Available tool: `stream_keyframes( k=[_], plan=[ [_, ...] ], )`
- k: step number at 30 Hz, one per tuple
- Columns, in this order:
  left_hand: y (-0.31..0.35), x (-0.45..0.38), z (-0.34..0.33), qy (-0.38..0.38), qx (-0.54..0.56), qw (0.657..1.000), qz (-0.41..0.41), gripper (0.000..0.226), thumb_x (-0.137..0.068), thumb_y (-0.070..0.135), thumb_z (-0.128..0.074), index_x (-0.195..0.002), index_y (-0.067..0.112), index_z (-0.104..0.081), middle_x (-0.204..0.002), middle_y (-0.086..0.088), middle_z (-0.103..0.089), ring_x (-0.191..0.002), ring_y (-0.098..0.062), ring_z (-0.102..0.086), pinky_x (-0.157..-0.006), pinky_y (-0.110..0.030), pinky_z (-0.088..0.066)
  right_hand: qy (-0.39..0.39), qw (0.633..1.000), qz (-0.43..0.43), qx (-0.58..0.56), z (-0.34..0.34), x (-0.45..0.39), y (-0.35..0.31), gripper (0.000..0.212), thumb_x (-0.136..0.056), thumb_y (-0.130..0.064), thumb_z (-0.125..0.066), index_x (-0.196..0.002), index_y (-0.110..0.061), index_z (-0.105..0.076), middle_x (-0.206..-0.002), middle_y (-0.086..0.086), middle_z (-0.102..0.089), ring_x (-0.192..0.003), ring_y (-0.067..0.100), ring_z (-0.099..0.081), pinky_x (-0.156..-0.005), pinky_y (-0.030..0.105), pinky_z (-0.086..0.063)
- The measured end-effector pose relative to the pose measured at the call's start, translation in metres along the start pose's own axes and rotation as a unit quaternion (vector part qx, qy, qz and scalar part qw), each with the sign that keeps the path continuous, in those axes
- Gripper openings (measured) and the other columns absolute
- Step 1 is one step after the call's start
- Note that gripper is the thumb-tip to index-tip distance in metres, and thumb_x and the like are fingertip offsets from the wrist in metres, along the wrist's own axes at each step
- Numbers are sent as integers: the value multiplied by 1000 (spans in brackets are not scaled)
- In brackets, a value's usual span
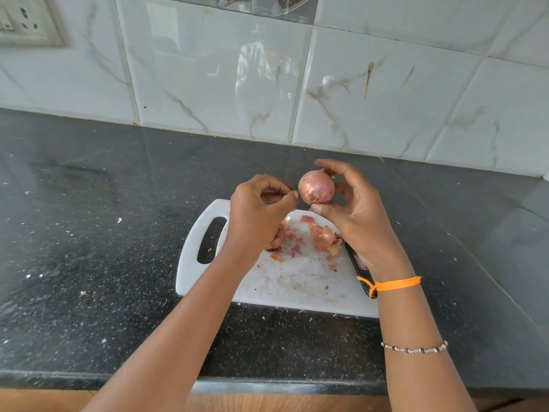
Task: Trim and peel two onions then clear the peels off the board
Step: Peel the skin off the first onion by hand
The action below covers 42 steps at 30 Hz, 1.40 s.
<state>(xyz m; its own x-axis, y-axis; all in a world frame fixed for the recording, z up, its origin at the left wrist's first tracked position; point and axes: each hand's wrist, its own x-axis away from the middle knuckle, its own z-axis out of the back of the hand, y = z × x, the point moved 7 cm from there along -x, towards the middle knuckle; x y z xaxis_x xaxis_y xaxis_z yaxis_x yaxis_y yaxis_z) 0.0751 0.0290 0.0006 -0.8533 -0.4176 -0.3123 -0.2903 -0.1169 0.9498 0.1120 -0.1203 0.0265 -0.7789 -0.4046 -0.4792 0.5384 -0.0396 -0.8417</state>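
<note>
My right hand holds a pinkish onion between thumb and fingers above the far edge of the white cutting board. Papery skin still covers most of the onion, and its trimmed end faces me. Just left of the onion, my left hand has its fingers curled, fingertips pinched together close to the skin; whether they hold a bit of peel I cannot tell. Loose onion peels lie scattered on the far half of the board. A second onion is not in sight.
A knife with a dark handle lies along the board's right side, mostly hidden under my right wrist. The board sits on a black speckled counter with small crumbs. A tiled wall rises behind, with a socket plate at the top left.
</note>
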Motion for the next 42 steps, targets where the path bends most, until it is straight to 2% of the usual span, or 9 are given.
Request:
stream_keyframes(
  k=[3, 6, 13, 17, 20, 26, 31, 35, 42],
  plan=[
    [1, 1, -3, -19, -14, 1000, -11, 15, -77, 1, -72, -70, 13, -66, -79, 3, -68, -72, -14, -66, -66, -28, -53, 9, 1000, 16, -26, 4, -1, -3, 56, -75, 15, -67, -117, -21, -59, -121, 3, -51, -109, 14, -59, -81, 23, -52],
    [5, 2, -7, -48, -12, 998, -32, 22, -78, -6, -68, -83, 15, -66, -83, 4, -70, -78, -7, -68, -72, -21, -53, 22, 999, 5, -29, 5, -1, -2, 52, -71, 13, -72, -112, -18, -60, -120, 8, -55, -102, 13, -63, -76, 22, -54],
    [8, 8, -19, -119, 109, 987, 11, 16, -90, 12, -60, -105, 8, -65, -103, -10, -70, -95, -19, -68, -79, -26, -55, 102, 993, -19, 58, 12, 1, -4, 53, -59, -12, -88, -100, -16, -55, -98, -1, -62, -80, 0, -63, -67, 14, -50],
    [3, 9, -21, -126, 192, 970, 75, 14, -85, 14, -64, -98, 9, -60, -91, -8, -68, -80, -17, -69, -68, -24, -56, 71, 996, -26, 43, 5, 1, -2, 49, -60, -12, -88, -98, -19, -58, -92, -11, -63, -84, 8, -66, -73, 28, -56],
    [1, 8, -17, -124, 248, 955, 106, 15, -81, 18, -65, -93, 12, -59, -84, -4, -65, -65, -12, -68, -60, -20, -54, 36, 999, -24, 14, 1, 1, -4, 49, -60, -11, -87, -101, -19, -62, -94, -12, -67, -86, 10, -68, -76, 29, -56],
    [5, 10, -23, -173, 251, 946, 113, 41, -76, 39, -57, -107, 12, -64, -93, -4, -71, -77, -14, -69, -68, -24, -56, -4, 992, -68, -103, -1, 2, 2, 38, -71, -16, -77, -106, -11, -63, -100, 5, -70, -93, 22, -70, -78, 36, -58],
    [0, 8, -21, -156, 255, 947, 113, 44, -66, 18, -70, -108, 9, -60, -118, -11, -61, -88, -18, -69, -73, -24, -57, 28, 990, -79, -115, 2, 3, 3, 32, -77, -18, -69, -103, -2, -60, -95, 11, -72, -88, 24, -71, -76, 38, -59],
    [-4, 7, -20, -141, 254, 949, 120, 48, -66, 18, -70, -113, 11, -61, -110, -12, -63, -87, -18, -69, -76, -26, -58, 71, 991, -73, -89, 5, 1, 6, 9, -88, -6, -61, -96, -1, -64, -91, 14, -72, -85, 25, -72, -74, 33, -59],
    [-2, 7, -21, -136, 210, 965, 81, 41, -64, 8, -74, -103, 11, -63, -98, -3, -62, -82, -15, -69, -68, -23, -57, 107, 986, -103, -71, 2, 3, 10, 8, -92, -6, -57, -84, -6, -60, -90, 15, -70, -81, 25, -71, -71, 42, -60]
  ],
)
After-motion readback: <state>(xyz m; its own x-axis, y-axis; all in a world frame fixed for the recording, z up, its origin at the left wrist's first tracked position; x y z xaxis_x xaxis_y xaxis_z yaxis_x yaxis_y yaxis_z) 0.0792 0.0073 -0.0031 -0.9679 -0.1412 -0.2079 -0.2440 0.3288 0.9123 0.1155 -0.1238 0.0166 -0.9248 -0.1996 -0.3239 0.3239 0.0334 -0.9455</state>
